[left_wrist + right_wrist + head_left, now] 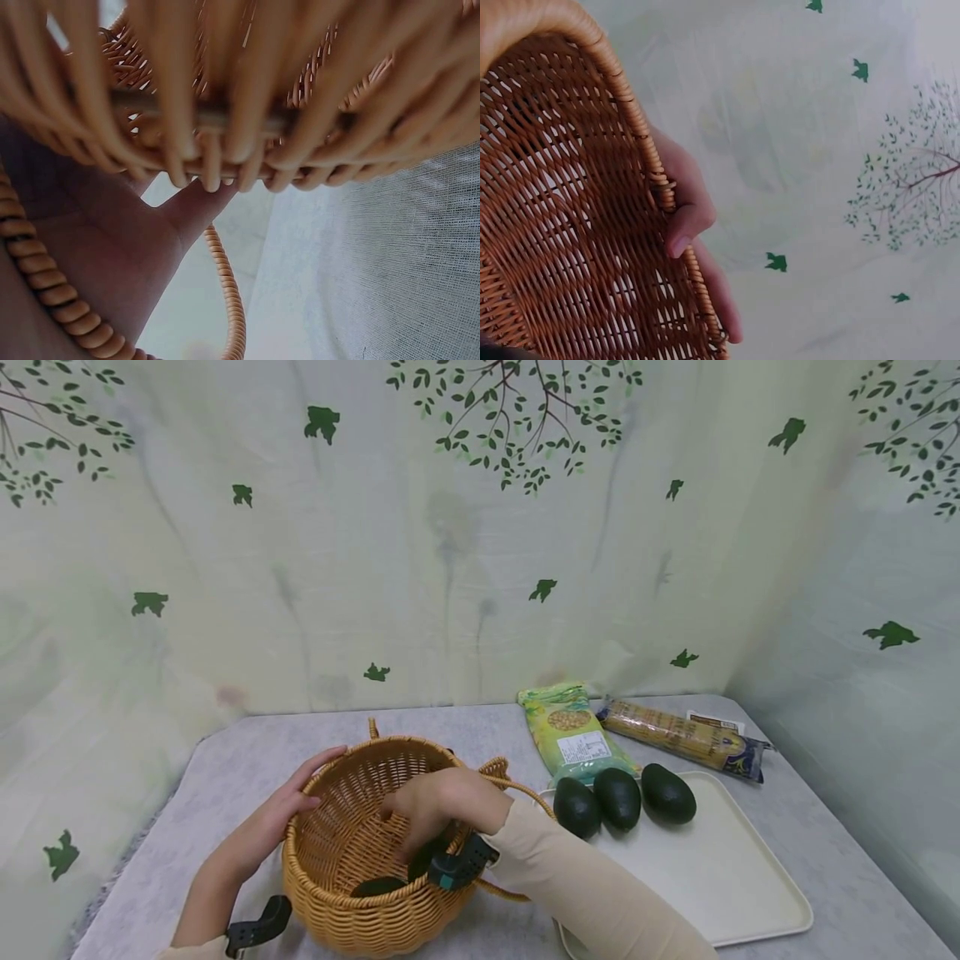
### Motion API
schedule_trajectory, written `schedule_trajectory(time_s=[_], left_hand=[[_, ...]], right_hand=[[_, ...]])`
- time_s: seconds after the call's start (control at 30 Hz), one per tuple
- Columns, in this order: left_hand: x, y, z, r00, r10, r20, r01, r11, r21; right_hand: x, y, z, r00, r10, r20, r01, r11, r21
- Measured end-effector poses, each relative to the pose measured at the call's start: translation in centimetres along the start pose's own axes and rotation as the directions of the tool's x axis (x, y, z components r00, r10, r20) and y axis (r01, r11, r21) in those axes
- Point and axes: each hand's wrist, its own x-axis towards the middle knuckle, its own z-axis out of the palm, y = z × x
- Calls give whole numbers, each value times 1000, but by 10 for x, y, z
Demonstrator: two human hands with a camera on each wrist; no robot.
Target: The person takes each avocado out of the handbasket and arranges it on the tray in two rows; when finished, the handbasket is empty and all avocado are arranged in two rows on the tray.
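Observation:
A round wicker basket (352, 927) stands at the front of the table. At its left rim, my left hand (258, 831) grips the edge, with the thumb bent over the rim and the fingers along the outside. My right hand (435, 806) reaches down inside from the right, fingers bent. Beside it, partly covered by it, is a dark green avocado (423, 862); whether the fingers hold this one cannot be told. Another avocado (378, 886) lies at the basket's near side, half hidden by the rim. The right wrist view shows the basket's inner wall (562, 187), not the right hand.
Three avocados, one of them the rightmost avocado (668, 794), sit in a row on a white tray (720, 877) at the right. Behind lie a green bag of beans (570, 735) and a long pasta packet (682, 737). A wicker handle (525, 789) sticks out rightward from the basket.

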Motion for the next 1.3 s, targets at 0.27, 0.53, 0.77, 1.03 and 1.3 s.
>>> schedule_trajectory(time_s=[0.27,0.53,0.77,1.03,1.3], left_hand=[[1,-1,0,1000,-23,-3,23,1000,-5],[1,-2,0,1000,-20,-4,20,1000,1],[3,-3,0,1000,-8,-6,8,1000,16],[1,-2,0,1000,-5,-8,5,1000,25],[1,-2,0,1000,0,-6,0,1000,18]], right_hand=[[0,6,-1,998,-62,11,61,996,63],[2,4,2,999,-41,11,40,998,57],[1,1,4,1000,0,-20,0,1000,-2],[4,-3,7,999,46,-5,-46,999,0],[6,3,6,1000,-23,-11,24,997,75]])
